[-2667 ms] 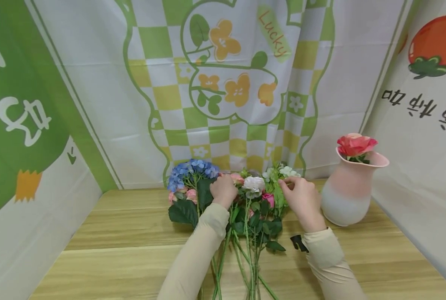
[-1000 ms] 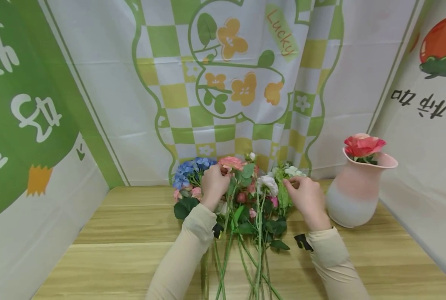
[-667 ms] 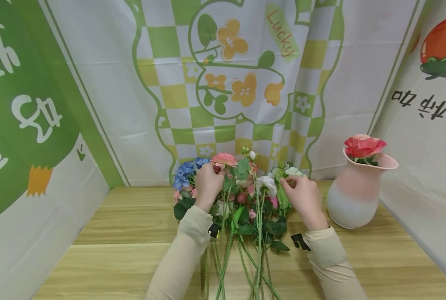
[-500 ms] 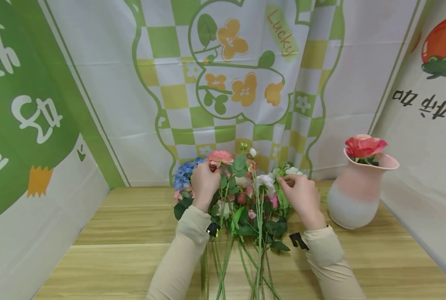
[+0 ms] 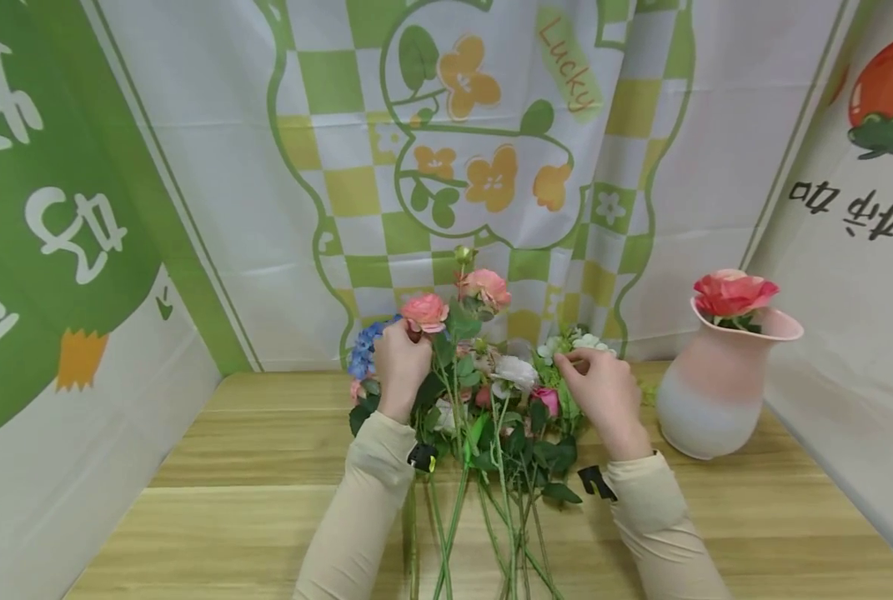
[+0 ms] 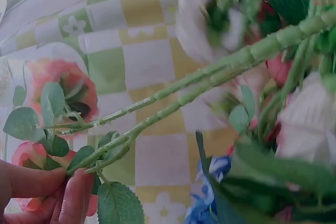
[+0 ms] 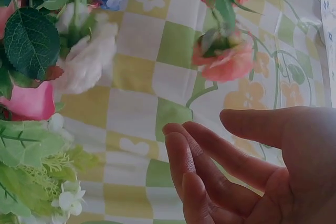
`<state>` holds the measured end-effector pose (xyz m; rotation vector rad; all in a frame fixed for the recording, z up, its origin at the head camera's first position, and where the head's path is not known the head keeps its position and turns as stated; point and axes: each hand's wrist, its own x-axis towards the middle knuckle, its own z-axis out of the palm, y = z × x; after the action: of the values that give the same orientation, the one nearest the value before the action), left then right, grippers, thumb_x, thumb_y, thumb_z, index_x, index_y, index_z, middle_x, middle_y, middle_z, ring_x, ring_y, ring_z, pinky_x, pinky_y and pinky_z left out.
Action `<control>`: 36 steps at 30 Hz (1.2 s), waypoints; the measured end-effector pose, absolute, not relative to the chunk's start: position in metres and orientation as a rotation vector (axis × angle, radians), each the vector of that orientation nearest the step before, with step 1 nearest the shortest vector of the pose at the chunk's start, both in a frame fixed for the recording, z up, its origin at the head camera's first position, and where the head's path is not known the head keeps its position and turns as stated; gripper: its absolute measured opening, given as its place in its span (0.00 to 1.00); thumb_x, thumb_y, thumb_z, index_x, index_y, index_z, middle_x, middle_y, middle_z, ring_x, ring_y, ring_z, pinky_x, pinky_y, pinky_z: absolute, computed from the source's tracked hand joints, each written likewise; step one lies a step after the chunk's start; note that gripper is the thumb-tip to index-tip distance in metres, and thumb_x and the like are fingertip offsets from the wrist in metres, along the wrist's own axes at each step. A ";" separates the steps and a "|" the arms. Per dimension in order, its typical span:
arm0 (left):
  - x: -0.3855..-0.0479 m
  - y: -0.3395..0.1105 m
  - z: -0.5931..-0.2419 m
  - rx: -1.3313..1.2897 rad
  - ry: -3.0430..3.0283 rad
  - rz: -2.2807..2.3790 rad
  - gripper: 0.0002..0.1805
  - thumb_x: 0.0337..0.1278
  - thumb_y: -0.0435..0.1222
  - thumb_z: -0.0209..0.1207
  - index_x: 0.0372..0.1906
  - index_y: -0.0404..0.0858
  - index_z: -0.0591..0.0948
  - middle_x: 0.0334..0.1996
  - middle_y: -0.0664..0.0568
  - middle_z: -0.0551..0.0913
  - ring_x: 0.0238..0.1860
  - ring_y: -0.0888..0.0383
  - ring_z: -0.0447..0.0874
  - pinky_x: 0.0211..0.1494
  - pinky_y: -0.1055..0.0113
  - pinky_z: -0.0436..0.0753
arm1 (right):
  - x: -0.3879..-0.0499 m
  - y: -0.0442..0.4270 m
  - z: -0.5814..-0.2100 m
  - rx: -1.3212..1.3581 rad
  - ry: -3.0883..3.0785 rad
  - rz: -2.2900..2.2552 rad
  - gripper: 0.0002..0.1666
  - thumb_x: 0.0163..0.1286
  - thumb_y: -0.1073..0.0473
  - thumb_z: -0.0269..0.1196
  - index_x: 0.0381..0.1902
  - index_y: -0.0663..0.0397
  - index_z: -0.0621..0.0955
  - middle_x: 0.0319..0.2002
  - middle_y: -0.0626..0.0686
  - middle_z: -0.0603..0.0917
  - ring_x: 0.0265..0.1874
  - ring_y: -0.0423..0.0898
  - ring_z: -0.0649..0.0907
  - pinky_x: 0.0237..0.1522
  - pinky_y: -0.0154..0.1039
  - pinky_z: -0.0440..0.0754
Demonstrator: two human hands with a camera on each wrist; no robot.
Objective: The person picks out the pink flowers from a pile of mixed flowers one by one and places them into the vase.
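Note:
My left hand (image 5: 403,367) pinches the green stem (image 6: 113,149) of a pink artificial flower (image 5: 425,312), just under its bloom. A second pink bloom (image 5: 486,288) and a green bud (image 5: 464,255) stand up on the same branching spray, raised above the pile. My right hand (image 5: 605,398) holds nothing; its fingers (image 7: 226,161) are relaxed and slightly bent, with a gap to the thumb. It hovers by the light green foliage (image 7: 31,161) at the pile's right side. In the pile lie a white flower (image 5: 515,373), a magenta rose (image 5: 546,400) and blue hydrangea (image 5: 363,348).
A pink and white vase (image 5: 709,400) with one coral-pink rose (image 5: 734,292) stands at the right of the wooden table (image 5: 266,467). Several long green stems (image 5: 454,533) point toward the table's near edge. A printed cloth (image 5: 491,167) hangs behind.
My left hand has moved left, raising the pink flower spray out of the pile, so both pink blooms now stand above it. The right hand has stayed nearly in place.

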<state>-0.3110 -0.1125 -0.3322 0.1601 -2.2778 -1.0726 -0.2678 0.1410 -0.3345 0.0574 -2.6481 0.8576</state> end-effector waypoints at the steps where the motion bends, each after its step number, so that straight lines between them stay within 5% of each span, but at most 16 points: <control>1: -0.311 -0.111 -0.333 0.157 -2.270 -1.081 0.20 0.58 0.34 0.56 0.14 0.45 0.62 0.09 0.54 0.65 0.11 0.57 0.59 0.18 0.67 0.54 | -0.268 0.140 -0.334 0.060 -2.646 0.861 0.22 0.69 0.41 0.56 0.44 0.50 0.85 0.31 0.55 0.87 0.14 0.44 0.76 0.12 0.38 0.69; 15: -0.297 -0.107 -0.315 0.061 -1.924 -1.289 0.10 0.54 0.39 0.65 0.26 0.36 0.83 0.17 0.45 0.83 0.16 0.54 0.78 0.17 0.67 0.68 | -0.269 0.129 -0.327 0.088 -2.508 0.904 0.20 0.67 0.42 0.58 0.41 0.49 0.86 0.30 0.52 0.87 0.25 0.47 0.82 0.19 0.38 0.75; 26: -0.286 -0.094 -0.317 -0.036 -1.764 -1.706 0.06 0.56 0.29 0.62 0.38 0.32 0.84 0.29 0.37 0.86 0.25 0.46 0.86 0.27 0.66 0.85 | -0.268 0.107 -0.319 0.211 -2.280 1.035 0.17 0.65 0.45 0.63 0.41 0.50 0.86 0.31 0.52 0.88 0.28 0.46 0.86 0.33 0.46 0.82; 36: -0.275 -0.075 -0.328 -0.036 -1.653 -1.986 0.07 0.57 0.28 0.60 0.40 0.32 0.84 0.32 0.37 0.84 0.28 0.47 0.86 0.32 0.64 0.85 | -0.261 0.095 -0.311 0.293 -2.148 1.159 0.12 0.63 0.51 0.66 0.39 0.50 0.87 0.33 0.51 0.88 0.31 0.45 0.85 0.33 0.42 0.84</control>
<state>-0.2754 -0.0755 -0.3277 -0.0362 -1.6527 -1.9861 -0.2614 0.0945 -0.3113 0.2925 -2.1481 1.1593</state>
